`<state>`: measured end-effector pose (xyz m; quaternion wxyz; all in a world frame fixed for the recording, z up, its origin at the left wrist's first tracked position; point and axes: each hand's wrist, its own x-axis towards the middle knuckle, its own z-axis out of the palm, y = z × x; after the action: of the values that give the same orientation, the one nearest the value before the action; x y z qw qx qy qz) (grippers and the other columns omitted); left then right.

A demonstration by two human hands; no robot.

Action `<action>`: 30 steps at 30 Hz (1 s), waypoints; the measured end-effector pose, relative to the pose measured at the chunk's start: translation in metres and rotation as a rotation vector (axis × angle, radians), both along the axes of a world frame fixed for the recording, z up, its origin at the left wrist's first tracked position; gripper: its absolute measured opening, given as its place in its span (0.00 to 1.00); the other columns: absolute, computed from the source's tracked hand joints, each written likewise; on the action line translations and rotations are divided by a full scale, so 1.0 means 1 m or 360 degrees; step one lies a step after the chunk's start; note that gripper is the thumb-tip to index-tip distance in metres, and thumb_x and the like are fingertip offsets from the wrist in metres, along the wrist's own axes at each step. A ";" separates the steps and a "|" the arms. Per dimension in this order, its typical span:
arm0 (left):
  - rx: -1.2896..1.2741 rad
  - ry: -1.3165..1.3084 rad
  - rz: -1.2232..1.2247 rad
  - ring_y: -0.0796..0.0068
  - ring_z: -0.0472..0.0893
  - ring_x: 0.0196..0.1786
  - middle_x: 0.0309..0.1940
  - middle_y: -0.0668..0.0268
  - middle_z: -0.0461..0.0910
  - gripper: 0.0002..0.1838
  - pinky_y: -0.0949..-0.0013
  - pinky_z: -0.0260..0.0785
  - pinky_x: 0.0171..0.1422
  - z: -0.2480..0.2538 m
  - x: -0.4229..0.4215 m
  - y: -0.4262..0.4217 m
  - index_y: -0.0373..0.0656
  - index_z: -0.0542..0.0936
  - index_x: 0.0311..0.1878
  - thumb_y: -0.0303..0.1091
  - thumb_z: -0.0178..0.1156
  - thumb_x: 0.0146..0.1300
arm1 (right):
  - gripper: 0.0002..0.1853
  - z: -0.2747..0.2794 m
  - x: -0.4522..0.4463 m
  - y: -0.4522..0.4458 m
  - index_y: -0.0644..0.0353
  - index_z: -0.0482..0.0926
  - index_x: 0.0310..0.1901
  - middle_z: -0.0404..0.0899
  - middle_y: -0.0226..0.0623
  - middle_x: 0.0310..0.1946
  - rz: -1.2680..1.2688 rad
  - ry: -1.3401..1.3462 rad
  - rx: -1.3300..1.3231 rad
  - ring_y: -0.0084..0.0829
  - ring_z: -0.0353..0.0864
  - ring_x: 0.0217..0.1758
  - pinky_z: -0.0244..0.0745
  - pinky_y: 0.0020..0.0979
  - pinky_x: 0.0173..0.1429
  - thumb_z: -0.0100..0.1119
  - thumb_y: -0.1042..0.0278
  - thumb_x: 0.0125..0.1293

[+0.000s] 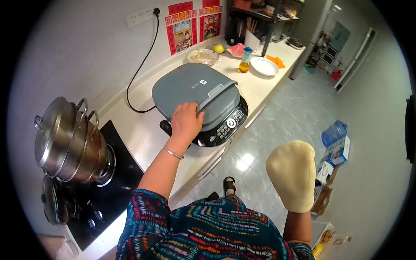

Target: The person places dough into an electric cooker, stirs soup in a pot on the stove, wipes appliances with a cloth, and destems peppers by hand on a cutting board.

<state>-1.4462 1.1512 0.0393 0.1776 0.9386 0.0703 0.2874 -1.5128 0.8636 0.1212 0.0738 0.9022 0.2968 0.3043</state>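
Note:
My left hand [187, 123] is closed around the near-left end of the handle [216, 96] on a grey electric griddle's lid [186, 84]. The lid is down over the black base, and its control panel [231, 123] faces the counter's front edge. Away from the counter, on my right side, a rolled-out sheet of pale dough [291, 171] is draped over my right hand. The dough hides that hand's fingers; only the wrist and forearm show below it.
On the left, a steel steamer pot [71, 138] and a lidded pan [54, 199] stand on the black hob [113, 197]. Beyond the griddle are an oil bottle [245, 60], a white plate [264, 67] and a covered dish [203, 56]. A power cord [130, 84] runs up the wall.

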 end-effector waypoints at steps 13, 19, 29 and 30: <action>-0.0268 0.0415 0.0515 0.50 0.73 0.28 0.24 0.52 0.74 0.16 0.58 0.65 0.32 0.018 0.030 0.012 0.37 0.74 0.26 0.43 0.56 0.57 | 0.07 -0.017 0.213 0.026 0.57 0.74 0.25 0.72 0.35 0.27 0.0796 0.0312 0.0572 0.36 0.73 0.36 0.68 0.33 0.41 0.54 0.75 0.38; -0.0515 0.0254 0.0558 0.62 0.67 0.20 0.15 0.54 0.70 0.23 0.62 0.61 0.28 0.087 0.062 0.081 0.35 0.72 0.22 0.50 0.57 0.55 | 0.05 0.004 0.233 0.074 0.58 0.74 0.21 0.71 0.35 0.23 0.0990 0.0066 0.0131 0.36 0.73 0.34 0.69 0.32 0.39 0.54 0.74 0.36; -0.0781 0.0230 0.0330 0.75 0.70 0.25 0.19 0.67 0.74 0.23 0.70 0.62 0.31 0.157 0.110 0.188 0.35 0.75 0.24 0.50 0.57 0.55 | 0.07 -0.031 0.288 0.166 0.61 0.72 0.30 0.72 0.37 0.30 0.0946 -0.0122 -0.0179 0.34 0.72 0.38 0.67 0.30 0.44 0.48 0.70 0.49; -0.0726 0.0151 0.0380 0.74 0.72 0.27 0.22 0.64 0.76 0.22 0.71 0.63 0.34 0.158 0.113 0.190 0.34 0.76 0.27 0.49 0.57 0.55 | 0.08 -0.040 0.301 0.174 0.61 0.72 0.32 0.72 0.38 0.32 0.1032 -0.0078 -0.0021 0.33 0.72 0.38 0.67 0.29 0.45 0.47 0.70 0.52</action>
<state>-1.3328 1.3415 0.1974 0.3460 0.8717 0.2518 0.2387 -1.2114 1.0381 0.0807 -0.0140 0.7525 0.5688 0.3316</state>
